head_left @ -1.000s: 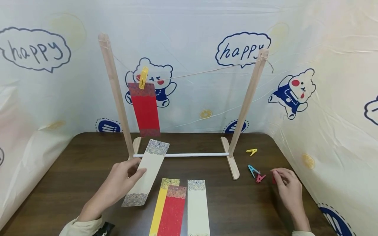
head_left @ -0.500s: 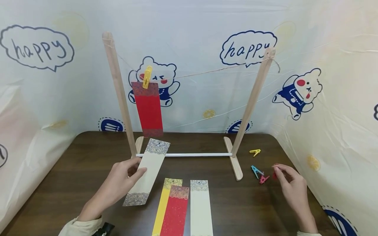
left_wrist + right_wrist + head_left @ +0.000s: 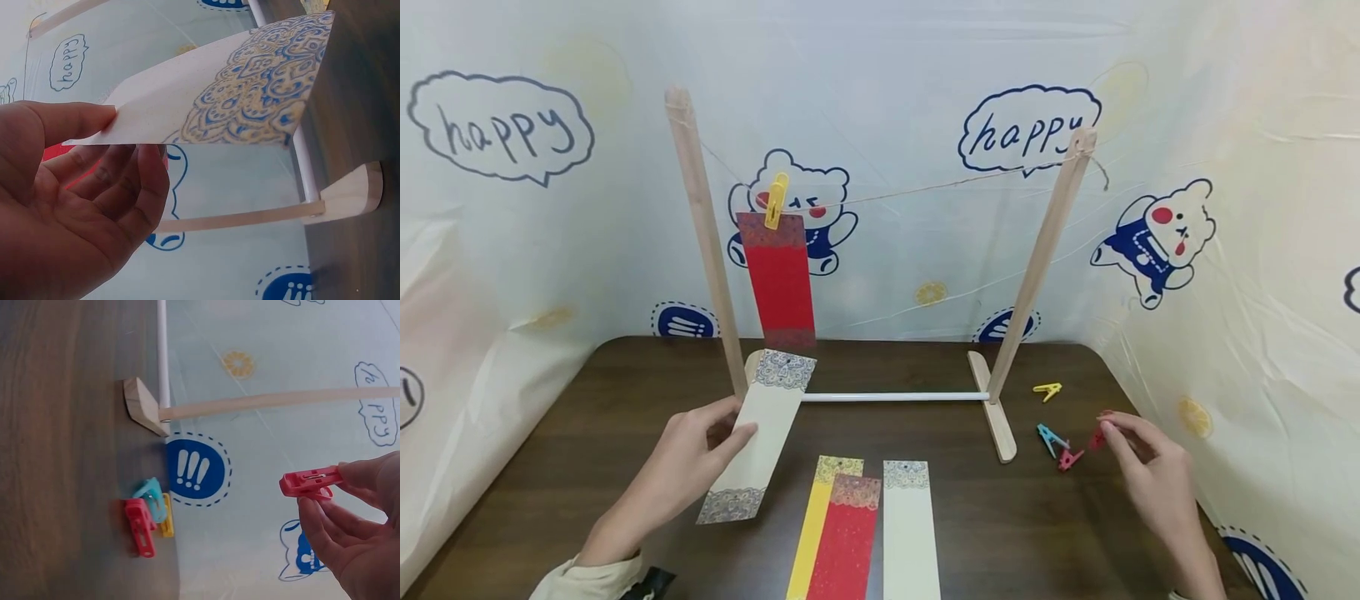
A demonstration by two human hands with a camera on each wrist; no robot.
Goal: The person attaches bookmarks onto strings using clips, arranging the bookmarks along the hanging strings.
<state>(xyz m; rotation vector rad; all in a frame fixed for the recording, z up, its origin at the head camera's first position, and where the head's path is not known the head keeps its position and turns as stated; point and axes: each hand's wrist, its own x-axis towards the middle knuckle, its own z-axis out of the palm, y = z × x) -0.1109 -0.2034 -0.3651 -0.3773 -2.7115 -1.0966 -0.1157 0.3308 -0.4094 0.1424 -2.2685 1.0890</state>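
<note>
My left hand (image 3: 681, 458) pinches a cream bookmark-like card (image 3: 760, 429) by its left edge, between thumb and fingers. Blue lace-like patterning covers both ends of this card, which tilts above the table's left half. In the right wrist view, my right hand (image 3: 356, 519) holds a red clothespin (image 3: 309, 481) between thumb and fingertips, raised off the table. Near that hand lie another red clothespin (image 3: 1070, 458), a blue clothespin (image 3: 1051, 439) and a yellow clothespin (image 3: 1047, 390). A red card (image 3: 778, 283) hangs from the string (image 3: 917, 187) by a yellow clothespin (image 3: 777, 200).
Two wooden posts (image 3: 1037, 267) carry the string, joined low down by a white rod (image 3: 887, 397). On the dark table (image 3: 625, 392) lie a yellow card (image 3: 812, 533), a red card (image 3: 846, 542) overlapping it, and a cream card (image 3: 912, 533). A patterned curtain (image 3: 895, 83) surrounds the table.
My left hand has shifted slightly left with the cream card. My right hand has drawn a little to the right, away from the loose clothespins, with the red clothespin showing more clearly.
</note>
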